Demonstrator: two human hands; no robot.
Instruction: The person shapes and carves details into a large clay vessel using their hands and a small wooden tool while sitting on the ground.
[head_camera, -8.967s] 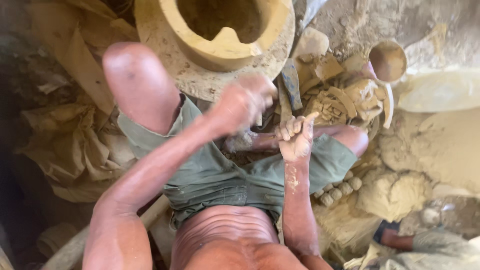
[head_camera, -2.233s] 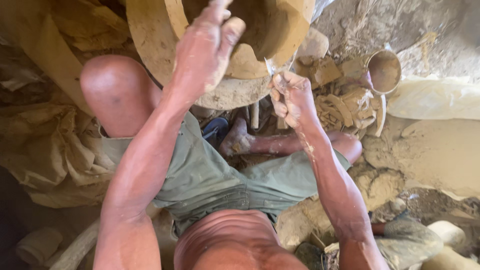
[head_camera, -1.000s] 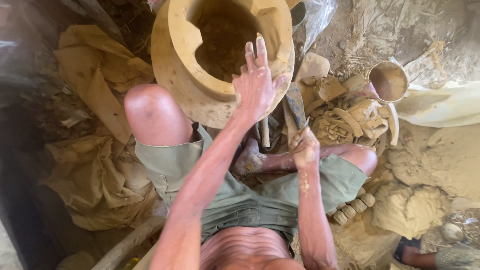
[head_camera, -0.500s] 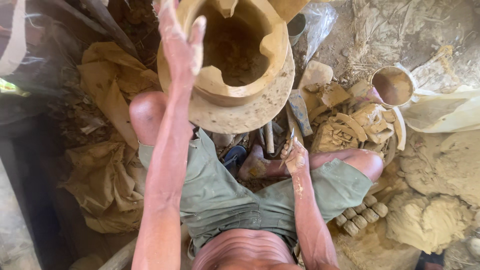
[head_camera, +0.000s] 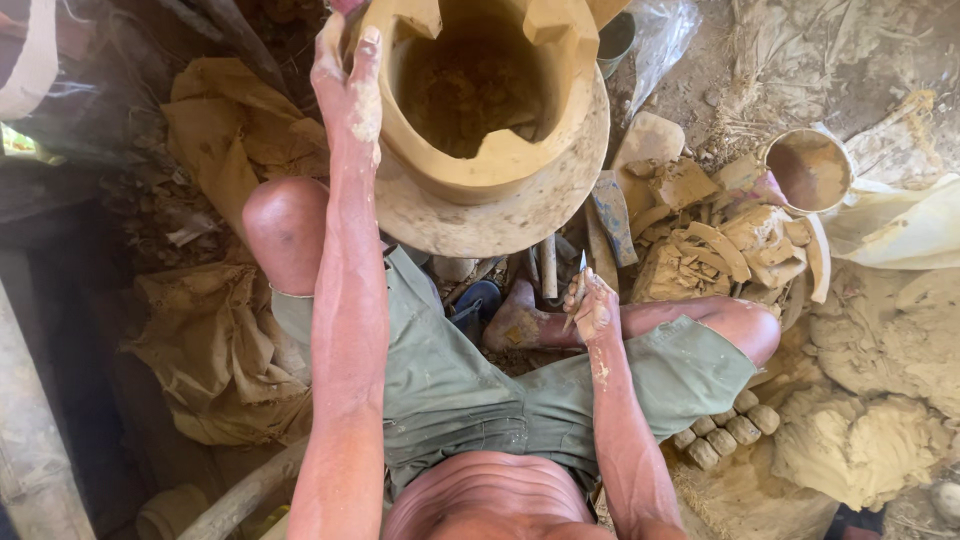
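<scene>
The pot (head_camera: 480, 100) is cut off by the top edge, so its far rim is out of view. The left hand (head_camera: 345, 85) hides part of its wall. The thin tool (head_camera: 582, 264) in the right hand (head_camera: 592, 305) is too small to identify.

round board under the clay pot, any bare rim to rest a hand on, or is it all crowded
The round board shows a bare crescent of rim on the near and right side, between the clay pot and the person's knees. The left hand lies against the pot's left wall. To the right, clay scraps and a metal cup crowd the ground; the right hand grips a small blade.
</scene>
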